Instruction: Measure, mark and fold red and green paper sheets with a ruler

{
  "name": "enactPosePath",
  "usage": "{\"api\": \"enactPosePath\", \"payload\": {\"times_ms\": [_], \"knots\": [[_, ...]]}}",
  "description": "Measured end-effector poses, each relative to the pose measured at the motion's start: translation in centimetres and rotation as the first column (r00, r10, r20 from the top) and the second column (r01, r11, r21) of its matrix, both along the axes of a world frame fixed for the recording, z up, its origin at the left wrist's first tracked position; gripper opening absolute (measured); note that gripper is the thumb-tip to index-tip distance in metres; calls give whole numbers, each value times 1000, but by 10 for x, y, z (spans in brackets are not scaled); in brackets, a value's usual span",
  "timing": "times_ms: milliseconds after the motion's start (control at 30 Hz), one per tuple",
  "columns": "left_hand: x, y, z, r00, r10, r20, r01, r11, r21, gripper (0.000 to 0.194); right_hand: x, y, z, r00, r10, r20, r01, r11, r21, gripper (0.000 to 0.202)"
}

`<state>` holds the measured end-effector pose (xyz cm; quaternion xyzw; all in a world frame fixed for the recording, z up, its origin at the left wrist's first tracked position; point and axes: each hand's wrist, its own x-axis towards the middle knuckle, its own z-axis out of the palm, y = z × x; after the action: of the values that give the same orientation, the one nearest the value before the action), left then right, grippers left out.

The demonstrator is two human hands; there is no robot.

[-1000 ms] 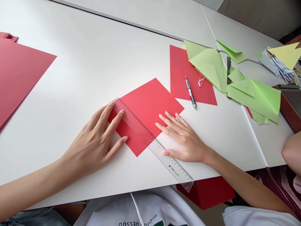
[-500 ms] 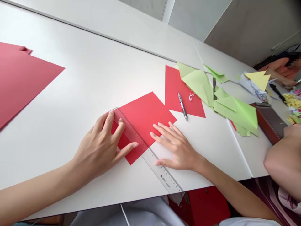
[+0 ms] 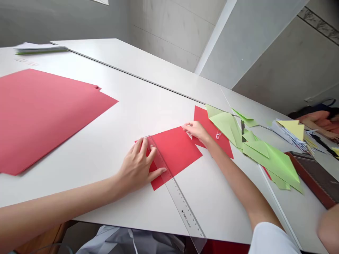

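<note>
My left hand [image 3: 140, 162] lies with spread fingers on a clear plastic ruler [image 3: 182, 208], pressing it across a red sheet of paper [image 3: 176, 148]. The ruler crosses the sheet near its left side, and its near end sticks out past the table edge. At the sheet's far corner my right hand [image 3: 195, 129] has its fingertips pinched together on the paper. A second red piece of paper [image 3: 225, 144] lies just beyond, partly under my right hand and forearm. The pen is hidden from view.
Large red sheets [image 3: 53, 116] are stacked at the left. Folded light green papers [image 3: 272, 158] lie to the right, near a dark brown box [image 3: 315, 176] and yellow paper [image 3: 292, 128]. A paper stack [image 3: 39, 48] stands far left. Another person's arm [image 3: 329, 225] shows at right.
My right hand has moved away from the ruler to the far corner of the red sheet and closed there. My left hand stays on the ruler. The view has tilted up and left.
</note>
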<state>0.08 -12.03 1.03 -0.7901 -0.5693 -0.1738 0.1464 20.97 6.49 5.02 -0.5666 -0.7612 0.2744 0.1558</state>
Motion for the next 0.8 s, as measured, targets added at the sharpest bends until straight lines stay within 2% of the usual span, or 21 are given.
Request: {"api": "enactPosePath", "payload": {"times_ms": [167, 367, 467, 600, 700, 800], "knots": [[3, -5, 1, 1000, 25, 8, -25, 1000, -17, 65, -2, 3, -7, 999, 22, 30, -21, 999, -29, 26], [1, -9, 2, 999, 19, 26, -18, 999, -36, 64, 3, 0, -16, 997, 10, 75, -23, 984, 178, 34], [-4, -10, 2, 999, 5, 49, -3, 999, -40, 63, 21, -12, -28, 988, 88, 125, -119, 953, 277, 44], [-10, -10, 0, 997, -11, 81, 14, 1000, -28, 60, 58, -28, -39, 956, 228, 183, -277, 908, 314, 47], [-12, -10, -3, 996, -14, 93, 16, 1000, -13, 58, 73, -28, -37, 955, 229, 190, -284, 892, 351, 45], [-13, -10, -5, 996, -11, 84, 10, 1000, 12, 60, 60, -18, -31, 972, 171, 158, -222, 890, 398, 42]]}}
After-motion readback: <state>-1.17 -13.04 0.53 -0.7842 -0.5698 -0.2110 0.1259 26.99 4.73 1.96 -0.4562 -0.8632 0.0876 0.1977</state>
